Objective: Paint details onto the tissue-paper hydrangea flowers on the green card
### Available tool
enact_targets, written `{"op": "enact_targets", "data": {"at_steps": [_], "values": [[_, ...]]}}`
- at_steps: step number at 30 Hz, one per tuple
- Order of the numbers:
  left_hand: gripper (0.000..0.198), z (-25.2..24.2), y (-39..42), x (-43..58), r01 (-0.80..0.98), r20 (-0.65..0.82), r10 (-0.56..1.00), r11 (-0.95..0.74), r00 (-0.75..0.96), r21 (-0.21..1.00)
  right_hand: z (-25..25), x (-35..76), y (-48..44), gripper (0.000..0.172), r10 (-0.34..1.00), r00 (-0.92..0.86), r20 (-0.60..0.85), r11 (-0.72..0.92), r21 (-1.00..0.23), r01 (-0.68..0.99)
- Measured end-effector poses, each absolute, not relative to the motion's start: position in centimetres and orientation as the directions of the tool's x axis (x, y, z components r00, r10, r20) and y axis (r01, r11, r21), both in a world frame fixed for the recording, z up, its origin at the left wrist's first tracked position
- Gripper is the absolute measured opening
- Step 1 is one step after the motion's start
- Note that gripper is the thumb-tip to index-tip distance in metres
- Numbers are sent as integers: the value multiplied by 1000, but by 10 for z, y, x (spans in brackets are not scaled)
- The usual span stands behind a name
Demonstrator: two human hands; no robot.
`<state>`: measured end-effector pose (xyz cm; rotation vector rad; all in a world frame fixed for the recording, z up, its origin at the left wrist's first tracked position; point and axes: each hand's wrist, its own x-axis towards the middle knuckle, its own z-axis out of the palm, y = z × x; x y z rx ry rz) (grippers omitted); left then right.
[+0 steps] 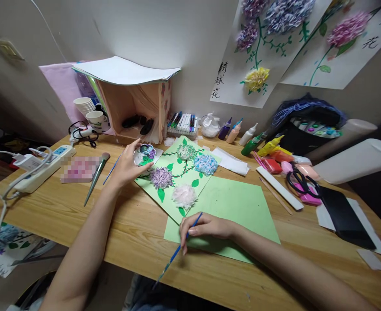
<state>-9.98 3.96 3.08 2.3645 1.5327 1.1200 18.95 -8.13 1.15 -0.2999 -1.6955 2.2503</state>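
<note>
My right hand (206, 226) holds a thin blue paintbrush (174, 255), its paint-stained bristle end pointing down toward the table's front edge. The hand rests over a blank light green sheet (238, 207). With thumb and fingers spread around its rim, my left hand (132, 163) grips a small round paint palette (145, 152) bearing purple, green and white paint. Beside it, a green card (169, 201) lies partly over the blank sheet. It carries painted stems and leaves, plus raised purple (161, 177), green-white, blue (206, 164) and pale pink (184, 196) flowers.
At left are a power strip (47, 168), a wide makeup-type brush (97, 178) and another blue brush (112, 169). Behind stand an open box (128, 101), markers (184, 123) and paint bottles (251, 144). Scissors (302, 183) and a black phone-like slab (346, 216) lie right.
</note>
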Motion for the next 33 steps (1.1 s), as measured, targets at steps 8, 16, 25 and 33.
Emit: {"op": "enact_targets", "data": {"at_steps": [8, 16, 25, 33], "values": [[81, 40, 28, -88, 722, 451, 827, -533, 336, 442, 33, 204, -19, 25, 868, -318, 382, 302, -913, -273], [80, 42, 19, -77, 733, 415, 804, -575, 425, 364, -12, 205, -14, 22, 745, -221, 630, 665, -728, 168], [77, 47, 11, -65, 747, 437, 778, -597, 451, 293, -11, 203, -12, 29, 706, -350, 615, 707, -640, 300], [79, 43, 14, -67, 724, 454, 763, -618, 460, 305, -13, 202, -15, 29, 735, -378, 563, 672, -680, 293]]}}
